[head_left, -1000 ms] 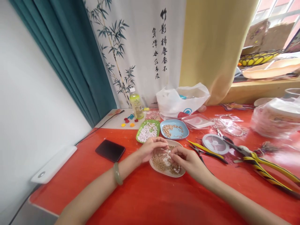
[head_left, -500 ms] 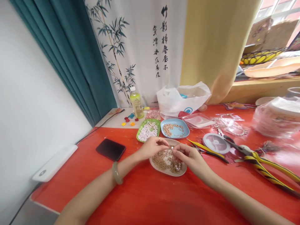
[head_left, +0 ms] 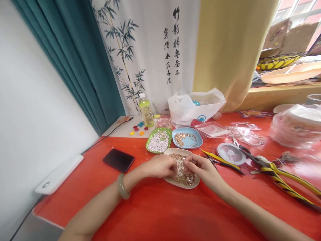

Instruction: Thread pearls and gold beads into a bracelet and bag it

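Left hand (head_left: pixel 163 166): curled, lowered at the left side of a shallow cream-white oval dish (head_left: pixel 173 151); fingertips hidden, so whether anything is gripped cannot be told
Right hand (head_left: pixel 200 167): held apart from the left; thumb and forefinger pinched together above the dish, with a tiny shiny white bead (head_left: pixel 184 159) seen at their tips
Pearly strand (head_left: pixel 190 178): short curve of round pinkish-white beads, seen in the cream-white dish below the right hand; whether it is joined to the pinched bead cannot be told
Handling: judged very light, hard and slippery bead by bead, limp as a strand; easily dropped or rolled
Hold: single beads best taken across their sides by fingertips, the strand by its end
Cream-white dish: filled with loose small gold-coloured round beads (head_left: pixel 181 180), bare patches between
Green oval dish (head_left: pixel 152 135): heaped with loose white pearly beads (head_left: pixel 158 143)
Pale-blue rounded dish (head_left: pixel 190 142): gold-coloured beads gathered mostly leftward, a few scattered
White plastic carrier bag (head_left: pixel 184 110): placed behind the dishes; something blue seen inside, remainder not made out
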